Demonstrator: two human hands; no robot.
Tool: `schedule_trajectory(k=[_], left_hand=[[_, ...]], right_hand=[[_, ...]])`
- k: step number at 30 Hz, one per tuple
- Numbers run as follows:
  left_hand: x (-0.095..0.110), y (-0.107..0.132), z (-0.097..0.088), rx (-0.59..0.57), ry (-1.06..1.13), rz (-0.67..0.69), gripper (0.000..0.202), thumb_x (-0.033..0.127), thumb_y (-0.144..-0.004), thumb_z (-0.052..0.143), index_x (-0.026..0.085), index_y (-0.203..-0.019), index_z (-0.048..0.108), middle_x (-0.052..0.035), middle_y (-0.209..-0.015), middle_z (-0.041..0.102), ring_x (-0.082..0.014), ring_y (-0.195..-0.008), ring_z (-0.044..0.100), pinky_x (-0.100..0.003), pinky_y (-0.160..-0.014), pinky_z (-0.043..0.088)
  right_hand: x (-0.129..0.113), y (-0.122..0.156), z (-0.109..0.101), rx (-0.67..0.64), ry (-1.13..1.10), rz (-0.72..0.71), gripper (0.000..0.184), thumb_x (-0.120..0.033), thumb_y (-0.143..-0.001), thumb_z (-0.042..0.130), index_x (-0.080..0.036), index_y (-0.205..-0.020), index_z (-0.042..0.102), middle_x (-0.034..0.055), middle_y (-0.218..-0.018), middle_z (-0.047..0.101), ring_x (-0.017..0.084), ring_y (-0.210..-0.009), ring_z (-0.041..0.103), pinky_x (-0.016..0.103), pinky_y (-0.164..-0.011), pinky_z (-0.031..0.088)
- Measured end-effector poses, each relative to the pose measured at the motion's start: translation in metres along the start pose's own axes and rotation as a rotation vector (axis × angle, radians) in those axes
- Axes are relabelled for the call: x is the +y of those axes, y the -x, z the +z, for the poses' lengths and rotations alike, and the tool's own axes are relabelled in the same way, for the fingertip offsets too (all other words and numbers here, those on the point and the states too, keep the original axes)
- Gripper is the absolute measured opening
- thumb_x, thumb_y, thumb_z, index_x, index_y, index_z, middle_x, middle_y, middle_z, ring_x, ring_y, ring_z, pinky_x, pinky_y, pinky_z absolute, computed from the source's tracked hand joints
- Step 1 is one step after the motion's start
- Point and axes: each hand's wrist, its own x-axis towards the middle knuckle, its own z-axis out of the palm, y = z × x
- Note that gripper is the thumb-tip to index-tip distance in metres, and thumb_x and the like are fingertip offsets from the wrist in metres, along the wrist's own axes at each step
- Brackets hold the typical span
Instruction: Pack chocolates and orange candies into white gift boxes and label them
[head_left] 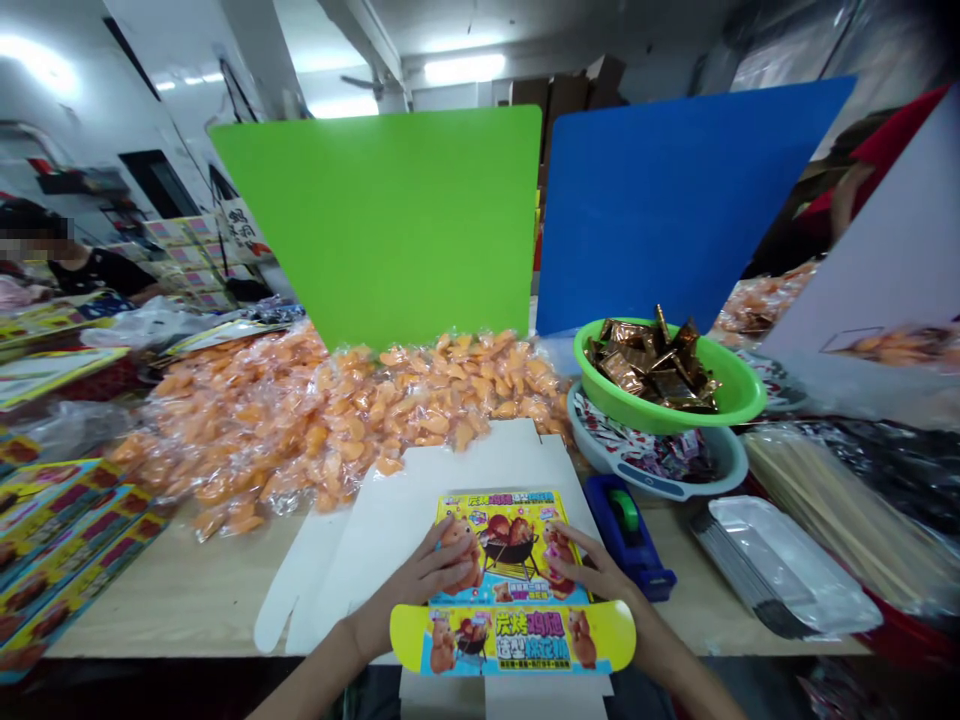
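Note:
A flat printed carton [510, 560] in yellow and blue lies on the table edge in front of me, its white flaps [390, 530] spread out around it. My left hand [435, 575] rests on the carton's left side with fingers curled against the printed panel. My right hand [592, 570] presses on the right side, fingers bent over the edge. A yellow-ended printed flap [512, 638] stands folded toward me between my wrists.
A heap of orange wrapped snacks [337, 410] fills the table behind. At right a green bowl [739, 385] of brown packets sits on a white bowl [720, 465], beside a blue tape dispenser [626, 530], foil trays [780, 560] and skewers [832, 500]. Green [390, 220] and blue [675, 190] boards stand behind. Printed cartons [67, 540] lie left.

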Motion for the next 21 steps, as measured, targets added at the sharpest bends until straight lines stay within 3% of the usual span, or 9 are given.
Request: schedule_trajectory(k=[3, 6, 9, 12, 15, 19, 21], left_hand=[[0.012, -0.008, 0.003, 0.237, 0.209, -0.145, 0.037, 0.051, -0.082, 0.055, 0.030, -0.111, 0.065, -0.0047, -0.125, 0.060, -0.0269, -0.138, 0.027, -0.055, -0.113, 0.021], [0.037, -0.019, -0.011, 0.423, 0.352, -0.283, 0.027, 0.046, -0.076, 0.064, 0.025, -0.092, 0.071, -0.0095, -0.108, 0.068, -0.0302, -0.132, 0.037, -0.056, -0.109, 0.029], [0.059, -0.033, -0.032, 0.618, 0.707, -0.582, 0.025, 0.038, -0.069, 0.073, 0.018, -0.084, 0.069, -0.0124, -0.111, 0.067, -0.0334, -0.126, 0.044, -0.051, -0.099, 0.042], [0.058, -0.041, -0.041, 0.624, 0.938, -0.680, 0.046, 0.042, -0.059, 0.079, 0.014, -0.093, 0.065, -0.0133, -0.107, 0.068, -0.0333, -0.108, 0.059, -0.047, -0.090, 0.049], [0.040, -0.041, -0.038, 0.614, 0.880, -0.659, 0.062, 0.036, -0.047, 0.086, 0.016, -0.099, 0.058, -0.0092, -0.102, 0.069, -0.0290, -0.096, 0.064, -0.042, -0.084, 0.051], [0.023, -0.041, -0.034, 0.676, 0.764, -0.689, 0.059, 0.031, -0.047, 0.085, 0.016, -0.095, 0.055, -0.0064, -0.096, 0.070, -0.0252, -0.087, 0.066, -0.038, -0.077, 0.053], [0.021, -0.042, -0.036, 0.670, 0.741, -0.699, 0.058, 0.031, -0.046, 0.086, 0.015, -0.093, 0.055, -0.0060, -0.092, 0.070, -0.0244, -0.083, 0.066, -0.037, -0.075, 0.053]], right_hand=[[-0.001, -0.005, 0.003, -0.065, -0.023, -0.183, 0.034, -0.050, -0.068, 0.070, -0.030, -0.095, 0.073, 0.0087, -0.124, 0.059, 0.029, -0.119, 0.051, 0.043, -0.096, 0.045], [-0.019, -0.014, 0.010, -0.027, -0.031, -0.352, 0.027, -0.047, -0.064, 0.074, -0.028, -0.083, 0.074, 0.0091, -0.107, 0.067, 0.029, -0.107, 0.059, 0.045, -0.093, 0.046], [-0.047, -0.035, 0.024, 0.058, -0.077, -0.195, 0.028, -0.045, -0.066, 0.073, -0.021, -0.082, 0.073, 0.0081, -0.083, 0.070, 0.026, -0.082, 0.065, 0.041, -0.077, 0.051], [-0.066, -0.063, 0.035, 0.136, -0.159, 0.053, 0.029, -0.044, -0.062, 0.075, -0.016, -0.071, 0.071, 0.0051, -0.060, 0.065, 0.022, -0.061, 0.062, 0.035, -0.060, 0.049], [-0.070, -0.084, 0.038, 0.167, -0.205, 0.146, 0.030, -0.042, -0.058, 0.077, -0.015, -0.066, 0.067, 0.0036, -0.060, 0.064, 0.018, -0.055, 0.058, 0.029, -0.053, 0.043], [-0.066, -0.091, 0.024, 0.201, -0.199, -0.021, 0.034, -0.052, -0.067, 0.068, -0.019, -0.072, 0.061, -0.0035, -0.055, 0.053, 0.009, -0.045, 0.041, 0.022, -0.042, 0.027], [-0.070, -0.089, 0.011, 0.203, -0.056, -0.192, 0.035, -0.055, -0.074, 0.061, -0.019, -0.072, 0.060, -0.0033, -0.059, 0.050, 0.009, -0.049, 0.040, 0.023, -0.043, 0.028]])
